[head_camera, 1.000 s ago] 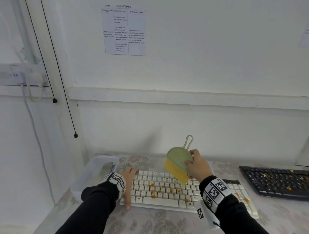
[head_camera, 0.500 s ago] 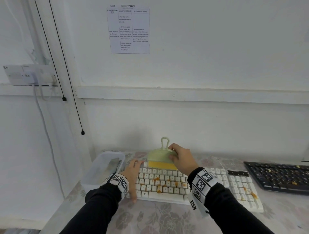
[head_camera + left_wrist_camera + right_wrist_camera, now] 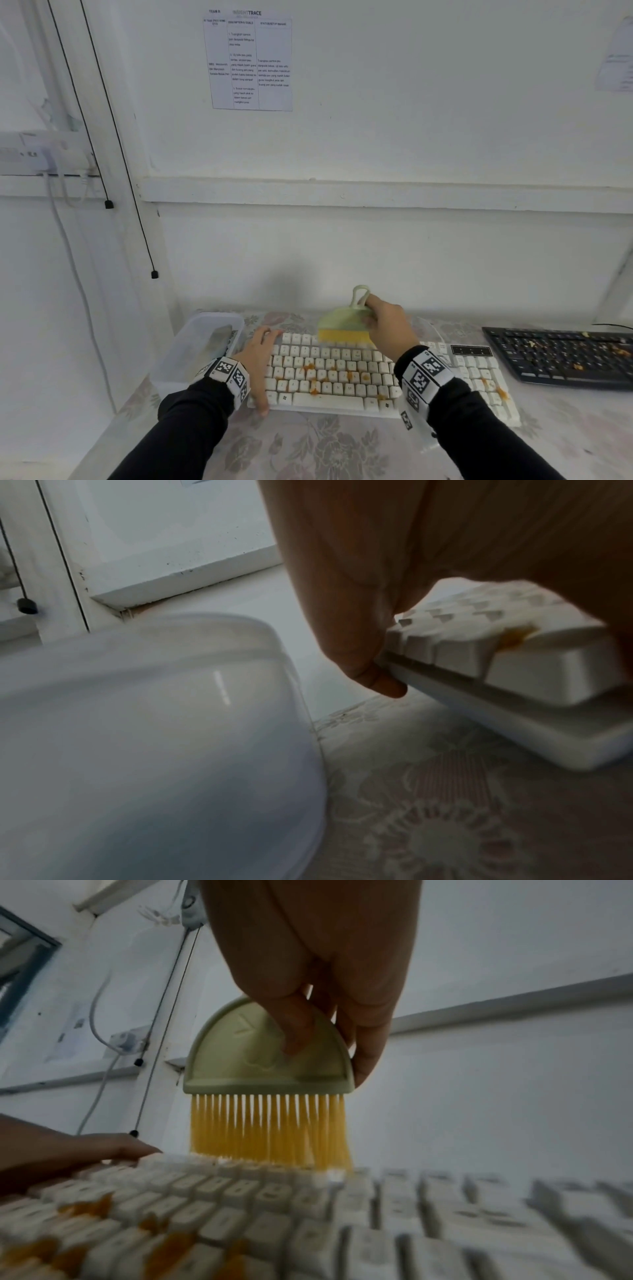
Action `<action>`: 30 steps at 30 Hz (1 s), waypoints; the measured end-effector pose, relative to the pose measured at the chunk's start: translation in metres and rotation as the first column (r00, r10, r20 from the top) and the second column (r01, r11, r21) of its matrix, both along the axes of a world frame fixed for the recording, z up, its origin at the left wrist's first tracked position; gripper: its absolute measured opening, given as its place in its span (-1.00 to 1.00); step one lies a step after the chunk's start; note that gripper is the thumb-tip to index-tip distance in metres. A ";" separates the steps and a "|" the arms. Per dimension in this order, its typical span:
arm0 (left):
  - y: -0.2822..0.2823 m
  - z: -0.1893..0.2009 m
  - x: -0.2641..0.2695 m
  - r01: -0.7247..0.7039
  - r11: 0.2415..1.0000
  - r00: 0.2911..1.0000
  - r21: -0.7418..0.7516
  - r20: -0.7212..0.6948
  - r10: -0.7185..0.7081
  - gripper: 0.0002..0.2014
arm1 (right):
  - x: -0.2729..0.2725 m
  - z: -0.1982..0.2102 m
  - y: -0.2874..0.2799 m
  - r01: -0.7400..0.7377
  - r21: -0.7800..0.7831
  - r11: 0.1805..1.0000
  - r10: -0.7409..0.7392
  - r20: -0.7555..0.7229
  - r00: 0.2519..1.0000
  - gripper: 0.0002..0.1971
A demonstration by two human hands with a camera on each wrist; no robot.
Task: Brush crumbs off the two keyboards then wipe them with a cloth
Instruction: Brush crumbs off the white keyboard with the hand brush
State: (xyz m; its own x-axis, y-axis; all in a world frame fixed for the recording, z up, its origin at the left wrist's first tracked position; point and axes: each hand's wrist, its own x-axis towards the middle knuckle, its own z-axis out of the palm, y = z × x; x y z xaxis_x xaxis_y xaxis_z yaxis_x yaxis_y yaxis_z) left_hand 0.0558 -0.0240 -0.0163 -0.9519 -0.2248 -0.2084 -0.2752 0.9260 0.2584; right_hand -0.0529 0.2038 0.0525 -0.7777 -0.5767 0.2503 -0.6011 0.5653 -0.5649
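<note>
Poster (image 3: 251,61) header reads "TRACE" above white keyboard (image 3: 342,377).

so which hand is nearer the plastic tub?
Left. The left hand rests on the white keyboard's left end, right beside the tub. The right hand holds the brush over the top row, farther right.
</note>
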 end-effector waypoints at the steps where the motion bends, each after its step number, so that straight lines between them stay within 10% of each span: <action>1: 0.000 -0.001 0.000 0.003 1.000 1.000 -0.001 0.002 -0.003 0.43 | 0.003 -0.001 -0.007 -0.027 -0.011 1.000 0.027 0.002 1.000 -0.72; 30: -0.005 -0.005 0.006 -0.039 0.985 0.999 0.168 0.001 0.040 0.59 | -0.024 0.011 -0.023 0.016 0.161 0.987 -0.004 -0.070 0.998 -0.63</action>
